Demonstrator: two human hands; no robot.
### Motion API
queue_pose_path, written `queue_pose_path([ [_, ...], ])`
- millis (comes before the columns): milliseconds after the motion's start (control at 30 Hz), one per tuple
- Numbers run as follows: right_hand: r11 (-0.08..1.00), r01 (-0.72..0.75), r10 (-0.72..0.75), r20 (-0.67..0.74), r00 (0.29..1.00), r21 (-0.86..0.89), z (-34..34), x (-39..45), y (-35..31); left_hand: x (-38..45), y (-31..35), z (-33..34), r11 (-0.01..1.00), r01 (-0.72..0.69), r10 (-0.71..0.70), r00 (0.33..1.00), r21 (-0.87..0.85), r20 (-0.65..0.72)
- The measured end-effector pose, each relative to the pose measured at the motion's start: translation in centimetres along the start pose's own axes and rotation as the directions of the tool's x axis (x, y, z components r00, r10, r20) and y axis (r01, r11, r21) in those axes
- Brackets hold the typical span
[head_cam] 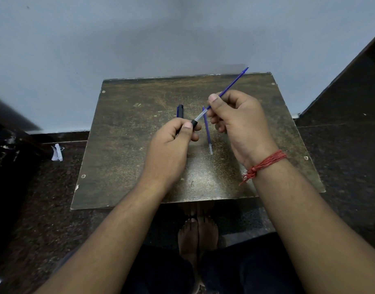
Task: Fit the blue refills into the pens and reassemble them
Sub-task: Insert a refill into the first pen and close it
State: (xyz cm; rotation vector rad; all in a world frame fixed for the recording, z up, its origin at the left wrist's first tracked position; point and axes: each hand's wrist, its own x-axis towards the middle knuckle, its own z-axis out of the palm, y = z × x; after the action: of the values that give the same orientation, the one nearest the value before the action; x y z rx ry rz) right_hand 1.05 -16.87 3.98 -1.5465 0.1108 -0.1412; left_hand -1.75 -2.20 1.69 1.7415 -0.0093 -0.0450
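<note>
- Left hand is wrapped around a black pen barrel; only the barrel's open mouth sticks out past the thumb, pointing up and to the right.
- Right hand pinches a blue refill mid-shaft between thumb and fingers. Its clear tail end sits at or just inside the barrel mouth; can't tell how deep.
- Key relation: refill's long axis runs diagonally from the barrel mouth, through the right-hand pinch, to the tip far above and right of that hand. Looks roughly collinear with the barrel, so the next move is likely a straight push down-left along that line.
- Hands are close but not touching, joined only by the refill.
- Second refill lies on the board between the hands, nearer the right.
- Another pen lies just above the left hand.
</note>
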Motion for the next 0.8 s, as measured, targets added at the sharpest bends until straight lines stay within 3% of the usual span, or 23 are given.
queue_pose_path([
  [267,0.984,0.010,0.024,0.186,0.982,-0.180,0.6,-0.5,0.4,0.1,-0.2,0.0,0.998,0.003,-0.002,1.000,-0.063,0.018],
  [533,0.999,0.018,-0.017,0.004,1.000,-0.048,0.1,0.0,0.1,0.2,-0.2,0.1,0.987,0.038,-0.034,0.999,-0.156,0.027],
  [800,0.976,0.059,-0.029,0.139,0.990,-0.210,1.0,-0.6,0.1,0.2,-0.2,-0.2,0.989,0.018,-0.014,0.999,-0.144,0.032],
])
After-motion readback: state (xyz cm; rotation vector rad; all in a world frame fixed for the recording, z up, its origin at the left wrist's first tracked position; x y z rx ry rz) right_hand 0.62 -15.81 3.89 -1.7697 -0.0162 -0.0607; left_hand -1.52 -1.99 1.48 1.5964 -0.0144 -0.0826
